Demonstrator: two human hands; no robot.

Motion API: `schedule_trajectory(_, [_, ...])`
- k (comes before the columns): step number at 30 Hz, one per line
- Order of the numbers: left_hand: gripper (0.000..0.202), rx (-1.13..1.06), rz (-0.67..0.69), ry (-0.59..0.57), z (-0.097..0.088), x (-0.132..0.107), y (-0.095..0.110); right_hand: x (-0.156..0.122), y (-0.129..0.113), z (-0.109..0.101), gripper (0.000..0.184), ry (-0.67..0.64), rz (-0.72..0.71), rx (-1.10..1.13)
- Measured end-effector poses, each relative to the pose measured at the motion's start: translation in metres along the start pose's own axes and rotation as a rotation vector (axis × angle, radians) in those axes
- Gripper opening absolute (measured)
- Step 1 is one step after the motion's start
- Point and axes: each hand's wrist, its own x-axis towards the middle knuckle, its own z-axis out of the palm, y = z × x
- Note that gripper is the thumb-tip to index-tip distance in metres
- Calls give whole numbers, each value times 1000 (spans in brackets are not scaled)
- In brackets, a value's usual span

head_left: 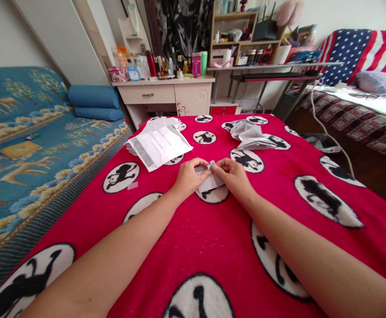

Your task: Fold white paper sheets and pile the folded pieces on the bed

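Note:
Close together over the middle of the red cloth (193, 247), both of my hands pinch one small whitish plastic bag (211, 183). My left hand (190, 176) has thumb and fingers closed on its left side. On the other side, my right hand (234, 176) grips the upper right edge, where the plastic is crumpled between the thumbs. Ahead on the left lies a pile of flat white bags (161, 143), with faint print on the top one. A looser heap of crumpled, translucent bags (249, 133) rests ahead on the right.
A small clear strip (133, 185) lies on the cloth left of my hands. To the left stands a sofa (47, 163) with a blue cover. Beyond the table are a white dresser (166, 93) crowded with bottles and a metal desk (272, 68). A bed (354, 104) is at the right.

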Motion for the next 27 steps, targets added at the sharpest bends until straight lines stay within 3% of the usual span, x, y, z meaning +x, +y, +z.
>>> schedule_trajectory(10, [13,-76,-67,-30,-3,1,2,1,-2,-3,37,37,74,142])
schedule_trajectory(16, [13,-434,-274,-59,-4,3,4,3,-2,-3,35,11,80,133])
schedule_trajectory(20, [12,-620,-372,-44,-7,4,7,2,-2,-4,31,-41,71,63])
schedule_trajectory(27, [13,-701,-434,-16,-8,5,8,0,-5,-1,27,-29,28,-97])
